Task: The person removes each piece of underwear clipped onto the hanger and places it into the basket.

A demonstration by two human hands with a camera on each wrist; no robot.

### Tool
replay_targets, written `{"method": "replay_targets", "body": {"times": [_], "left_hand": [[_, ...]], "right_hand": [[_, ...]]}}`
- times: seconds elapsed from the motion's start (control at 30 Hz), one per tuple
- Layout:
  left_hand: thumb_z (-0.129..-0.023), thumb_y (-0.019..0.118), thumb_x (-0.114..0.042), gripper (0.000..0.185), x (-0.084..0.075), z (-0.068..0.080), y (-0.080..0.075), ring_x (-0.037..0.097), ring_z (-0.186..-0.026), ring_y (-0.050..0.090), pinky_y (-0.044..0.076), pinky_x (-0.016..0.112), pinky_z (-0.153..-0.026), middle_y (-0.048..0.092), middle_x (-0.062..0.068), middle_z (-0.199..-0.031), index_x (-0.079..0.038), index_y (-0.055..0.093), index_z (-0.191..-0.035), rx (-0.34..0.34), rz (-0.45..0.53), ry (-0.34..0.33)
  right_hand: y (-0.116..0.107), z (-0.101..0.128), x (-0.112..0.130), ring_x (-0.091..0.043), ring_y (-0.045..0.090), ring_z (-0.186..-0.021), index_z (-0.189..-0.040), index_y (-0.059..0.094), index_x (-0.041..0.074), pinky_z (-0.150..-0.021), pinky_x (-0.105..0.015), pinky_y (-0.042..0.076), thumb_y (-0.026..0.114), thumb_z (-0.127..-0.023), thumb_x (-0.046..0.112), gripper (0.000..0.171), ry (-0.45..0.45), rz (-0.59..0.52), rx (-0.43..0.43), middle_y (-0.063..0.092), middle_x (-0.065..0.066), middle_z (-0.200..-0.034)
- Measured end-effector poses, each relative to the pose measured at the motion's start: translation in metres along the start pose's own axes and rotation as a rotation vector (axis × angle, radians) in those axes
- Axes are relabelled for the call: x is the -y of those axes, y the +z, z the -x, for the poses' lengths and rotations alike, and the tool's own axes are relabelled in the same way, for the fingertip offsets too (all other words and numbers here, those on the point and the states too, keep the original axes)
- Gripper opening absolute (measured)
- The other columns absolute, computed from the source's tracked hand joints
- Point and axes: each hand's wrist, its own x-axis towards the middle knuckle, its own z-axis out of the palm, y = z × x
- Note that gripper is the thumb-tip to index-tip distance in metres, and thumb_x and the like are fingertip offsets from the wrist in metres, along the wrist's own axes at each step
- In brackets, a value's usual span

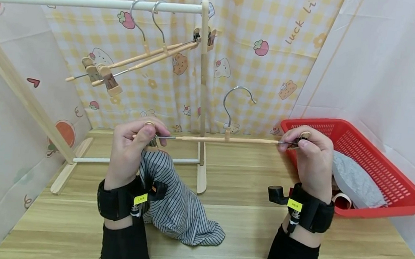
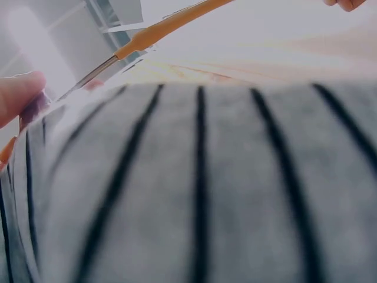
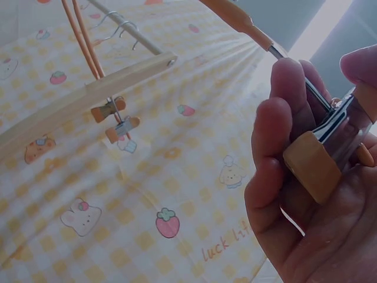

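1. The wooden clip hanger (image 1: 225, 139), a slim pale bar with a curved steel hook, is held level above the wooden surface (image 1: 242, 230).
2. The left hand (image 1: 135, 147) pinches its nine o'clock clip, where striped grey cloth (image 1: 178, 204) hangs.
3. The right hand (image 1: 312, 157) grasps the three o'clock clip (image 3: 321, 162).
4. A red mesh basket (image 1: 389, 174) sits at three o'clock.

The clip hanger (image 1: 225, 140) is smooth light wood with a shiny metal hook and thin metal rod. Its clip (image 3: 321, 159) is wood and metal. The striped garment (image 1: 181, 202) is soft grey cloth. The basket (image 1: 385, 173) is glossy red plastic. The table (image 1: 257, 236) is matt wood.
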Motion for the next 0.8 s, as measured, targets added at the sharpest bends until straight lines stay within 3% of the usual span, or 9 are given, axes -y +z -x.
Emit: {"method": "replay_targets", "body": {"times": [0.37,0.8], "left_hand": [[-0.099,0.064,-0.029,0.042,0.0011,-0.0002,0.0008,0.023,-0.062,0.057,0.048,0.032,-0.063,0.065,0.014,-0.081,0.009,0.068,-0.081,-0.046,0.005,0.023],[-0.098,0.064,-0.033,0.045,0.0024,-0.0007,0.0002,0.022,-0.062,0.057,0.045,0.032,-0.068,0.066,0.012,-0.081,0.009,0.068,-0.082,-0.047,0.007,0.021]], "right_hand": [[0.0002,0.0010,0.0000,-0.022,0.060,-0.061,-0.079,0.063,-0.014,-0.068,-0.032,0.052,0.041,-0.089,-0.004,0.026,0.015,0.000,0.020,0.066,-0.013,-0.075],[0.0003,0.0015,-0.0002,-0.022,0.061,-0.061,-0.080,0.064,-0.014,-0.067,-0.031,0.052,0.042,-0.089,-0.003,0.026,0.012,0.012,0.026,0.066,-0.013,-0.076]]}}
